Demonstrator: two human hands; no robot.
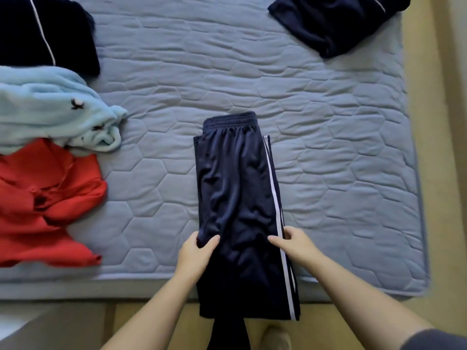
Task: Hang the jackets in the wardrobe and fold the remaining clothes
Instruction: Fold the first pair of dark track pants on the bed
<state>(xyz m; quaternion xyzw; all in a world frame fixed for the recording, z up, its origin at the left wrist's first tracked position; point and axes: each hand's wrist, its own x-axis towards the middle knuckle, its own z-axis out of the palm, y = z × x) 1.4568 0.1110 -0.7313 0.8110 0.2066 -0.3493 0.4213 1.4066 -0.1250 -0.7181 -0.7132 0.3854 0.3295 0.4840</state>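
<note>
Two hands grip one garment. The left hand [195, 251] pinches the left edge of a pair of dark navy, shiny track trousers [237, 193], a bunch of cloth held between thumb and fingers. The right hand [295, 245] is curled on the right edge, where a white side stripe runs, thumb on top of the cloth. The hands are apart, one at each side of the legs.

The trousers lie lengthwise in the middle of the bed [328, 147], a mattress under a quilted blue-grey cover. Their elastic waistband is at the far end and their leg ends hang over the near edge (one leg seems laid on the other).

Four other garments lie on the bed, all well apart from the trousers. A crumpled red garment [45, 198] lies at the left, with a fluffy light-blue garment [50, 109] just beyond and touching it. A dark navy garment with thin white piping [38, 29] lies in the far left corner. A second dark navy garment [336, 24] is at the far right.
</note>
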